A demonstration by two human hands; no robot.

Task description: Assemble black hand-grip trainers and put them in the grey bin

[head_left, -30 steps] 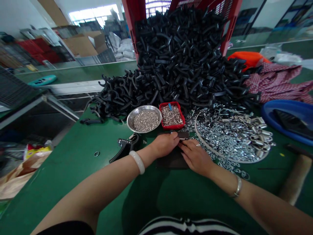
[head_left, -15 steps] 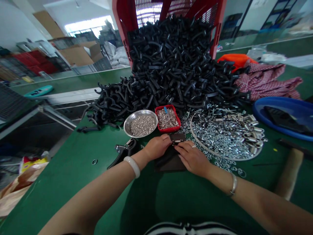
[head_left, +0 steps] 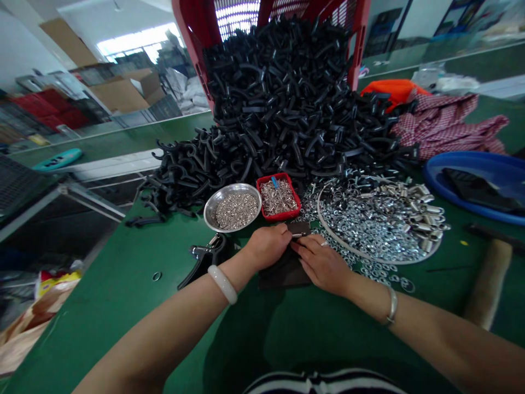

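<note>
Partly covered, a small spring (head_left: 298, 235) lies mid-frame between the left hand (head_left: 268, 245) and the right hand (head_left: 326, 264); whether either grips it cannot be told. Both stay together over the dark pad (head_left: 283, 278), while the red crate (head_left: 192, 44), cut off above, appears further left than half a second ago; marks on the upper-left teal object (head_left: 62, 158) are too blurred to read

Definitely a workshop, like a small-factory assembly floor
Green workbench (head_left: 102, 317) with a whole mountain of identical black parts (head_left: 283, 109) spilling out of a red crate (head_left: 358, 49), loose metal rings (head_left: 369, 230) by the heap, a steel bowl (head_left: 208, 210) and red tray (head_left: 283, 216) full of tiny hardware, plus a hammer (head_left: 490, 282). Cardboard box (head_left: 118, 98) and white sacks (head_left: 194, 94) in back.
</note>
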